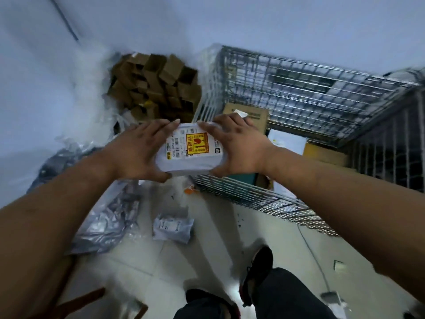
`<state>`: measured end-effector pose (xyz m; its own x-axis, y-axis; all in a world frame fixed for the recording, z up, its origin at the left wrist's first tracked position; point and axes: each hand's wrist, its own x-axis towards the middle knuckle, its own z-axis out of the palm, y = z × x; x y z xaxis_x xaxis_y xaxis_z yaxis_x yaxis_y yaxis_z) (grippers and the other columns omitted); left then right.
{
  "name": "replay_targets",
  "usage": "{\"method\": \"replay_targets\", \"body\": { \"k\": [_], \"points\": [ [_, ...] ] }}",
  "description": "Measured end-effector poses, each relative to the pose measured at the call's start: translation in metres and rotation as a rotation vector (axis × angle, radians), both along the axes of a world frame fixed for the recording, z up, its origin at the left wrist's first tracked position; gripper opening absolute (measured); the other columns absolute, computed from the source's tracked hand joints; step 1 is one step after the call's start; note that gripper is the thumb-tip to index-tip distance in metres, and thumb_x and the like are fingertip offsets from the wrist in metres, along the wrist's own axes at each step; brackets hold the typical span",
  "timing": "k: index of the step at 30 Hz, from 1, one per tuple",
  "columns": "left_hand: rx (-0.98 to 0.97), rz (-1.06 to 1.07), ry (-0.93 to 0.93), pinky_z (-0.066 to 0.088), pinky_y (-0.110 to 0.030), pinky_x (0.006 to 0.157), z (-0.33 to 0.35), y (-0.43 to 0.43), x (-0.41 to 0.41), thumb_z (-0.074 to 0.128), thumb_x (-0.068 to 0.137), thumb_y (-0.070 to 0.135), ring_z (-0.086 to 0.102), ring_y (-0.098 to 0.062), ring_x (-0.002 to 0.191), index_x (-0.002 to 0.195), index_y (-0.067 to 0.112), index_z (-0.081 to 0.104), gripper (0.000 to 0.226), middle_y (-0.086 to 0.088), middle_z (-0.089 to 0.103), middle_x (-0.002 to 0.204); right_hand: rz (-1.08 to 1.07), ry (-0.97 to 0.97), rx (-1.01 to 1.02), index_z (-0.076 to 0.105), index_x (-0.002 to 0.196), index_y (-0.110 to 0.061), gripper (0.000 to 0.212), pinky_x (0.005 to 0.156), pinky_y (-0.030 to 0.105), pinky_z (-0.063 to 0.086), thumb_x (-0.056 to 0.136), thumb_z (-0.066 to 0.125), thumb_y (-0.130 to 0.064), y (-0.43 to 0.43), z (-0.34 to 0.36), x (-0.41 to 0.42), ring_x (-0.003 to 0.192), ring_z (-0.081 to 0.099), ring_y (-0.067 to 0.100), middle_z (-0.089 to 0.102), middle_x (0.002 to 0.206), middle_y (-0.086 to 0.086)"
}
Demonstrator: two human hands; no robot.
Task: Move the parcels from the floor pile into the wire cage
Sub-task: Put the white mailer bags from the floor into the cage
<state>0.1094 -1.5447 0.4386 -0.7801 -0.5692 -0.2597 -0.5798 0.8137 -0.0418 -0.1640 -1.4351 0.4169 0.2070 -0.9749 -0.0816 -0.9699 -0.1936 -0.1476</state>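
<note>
Both hands grip a white parcel (189, 151) by its ends, left hand (140, 153) and right hand (239, 148) curled round it, holding it in the air over the near corner of the wire cage (299, 93), above the floor (218, 238).

A: The parcel (190, 150) is smooth white plastic film, faintly shiny, with a paper label and a glossy yellow sticker (197, 143) on it.
B: And the wire cage (299, 93) is bare silvery metal rod with a dull gleam. There's a matt brown cardboard box (257, 118) inside.
A: More cardboard in the box pile (156, 84), rough and flat brown.
B: The floor (165, 261) is pale tile, smooth and glossy. The grey plastic bags (108, 222) are crinkled and shiny.
</note>
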Motion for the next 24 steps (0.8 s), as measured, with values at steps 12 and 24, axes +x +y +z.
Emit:
{"method": "replay_targets", "body": {
  "k": [12,24],
  "points": [
    [0.042,-0.117,-0.034,0.002,-0.054,0.127,-0.085,-0.053,-0.228,0.065,0.066,0.080,0.012,-0.023,0.157,0.162,0.028,-0.006,0.131,-0.006,0.014,0.170,-0.225,0.064,0.050,0.007,0.162,-0.032,0.122,0.118,0.058,0.020,0.066,0.065,-0.082,-0.011,-0.076,-0.184,0.146,0.023,0.037,0.026,0.161,0.010],
    [0.226,-0.101,-0.323,0.025,-0.049,0.121,-0.251,-0.088,-0.259,0.087,0.062,0.060,0.026,-0.037,0.143,0.157,0.010,0.000,0.138,-0.018,0.023,0.155,-0.353,-0.037,0.268,0.013,0.162,-0.028,0.123,0.113,0.051,0.031,0.065,0.077,-0.071,-0.038,-0.244,-0.160,0.142,0.028,0.036,0.029,0.156,0.014]
  ]
}}
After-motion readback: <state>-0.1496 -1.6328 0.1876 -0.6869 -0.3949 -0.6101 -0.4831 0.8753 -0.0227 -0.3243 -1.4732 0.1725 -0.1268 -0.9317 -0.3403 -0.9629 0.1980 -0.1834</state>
